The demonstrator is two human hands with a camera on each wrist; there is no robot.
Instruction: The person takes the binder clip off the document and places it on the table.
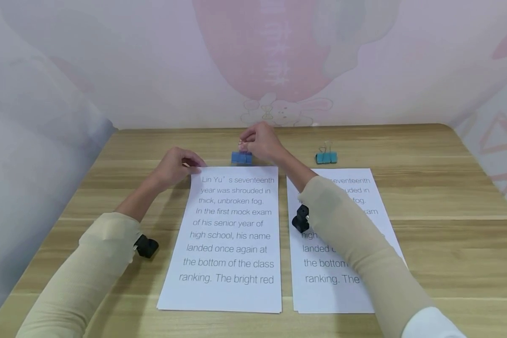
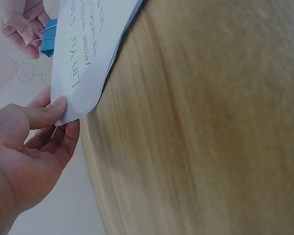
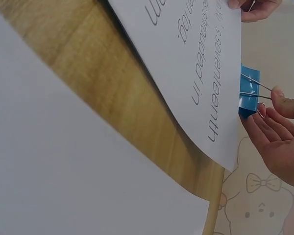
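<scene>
Right wrist view alone: right hand's (image 3: 279,142) grip pinching blue clip's (image 3: 248,100) wire handles, left hand (image 2: 29,147) pinching paper corner (image 2: 71,110).

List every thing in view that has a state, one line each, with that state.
Blue binder clip: at the top edge of the left paper stack, wire handles pinched.
Left paper stack: flat on the table, top left corner lifted.
Right paper stack: flat, unclipped.
Teal binder clip: closed, standing free on the table.
Right hand: pinches the blue clip's handles.
Left hand: pinches the paper corner.
</scene>
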